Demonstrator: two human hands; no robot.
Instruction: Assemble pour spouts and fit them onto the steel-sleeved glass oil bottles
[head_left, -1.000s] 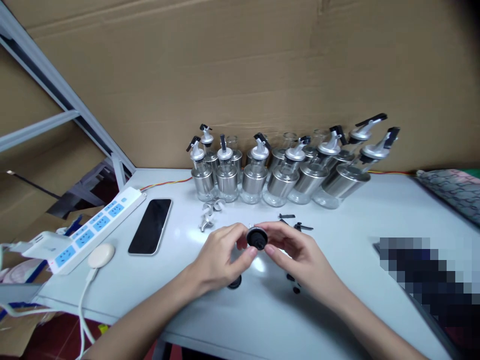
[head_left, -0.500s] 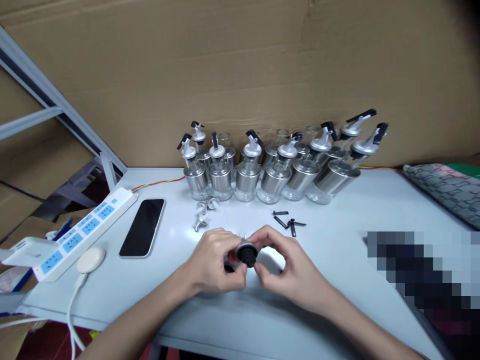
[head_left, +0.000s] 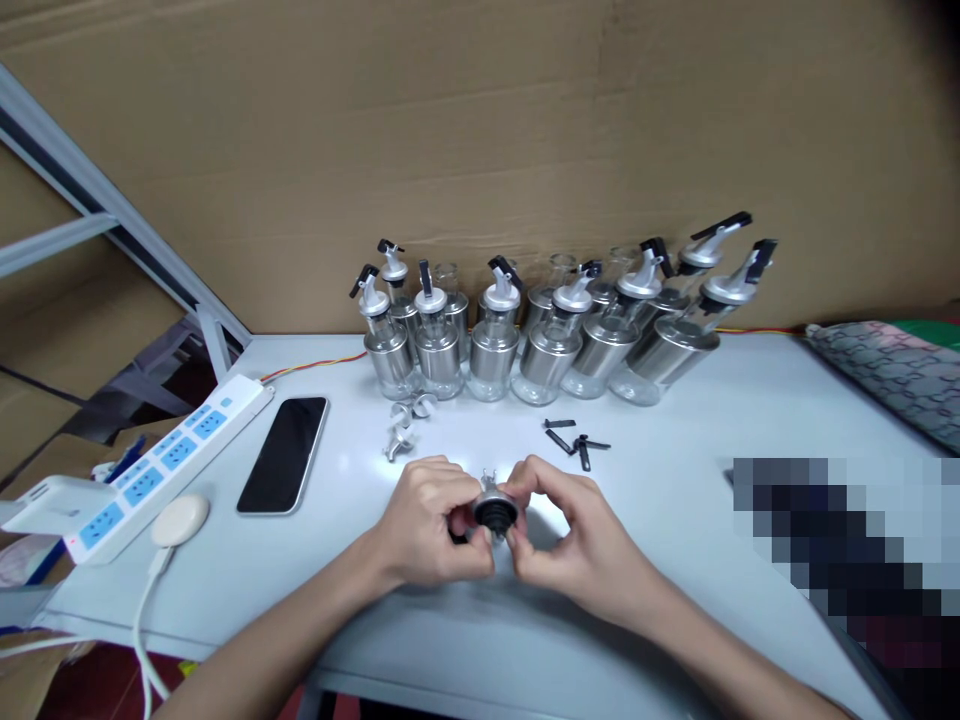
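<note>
Between both hands is a silver pourer spout with a ribbed black stopper (head_left: 496,512), its stopper end turned towards me. My left hand (head_left: 435,522) pinches it from the left, thumb at the stopper's lower edge. From the right, my right hand (head_left: 566,525) grips its rim and stopper with thumb and forefinger. A dark bit shows under my left fingers; I cannot make out what it is. Beyond the left hand lie several loose silver spout pieces (head_left: 401,438). Small black flip levers (head_left: 584,453) lie past the right hand.
Glass bottles with steel sleeves (head_left: 493,355) stand along the cardboard wall, many with pourers fitted. To the left are a phone (head_left: 283,455), a power strip (head_left: 176,455) and a round white charger (head_left: 180,520). A patterned bag (head_left: 892,370) lies at the right edge.
The pourer has tilted slightly, so more of its silver rim shows around the black stopper. Both hands stay on it in nearly the same place. The view has shifted a little.
</note>
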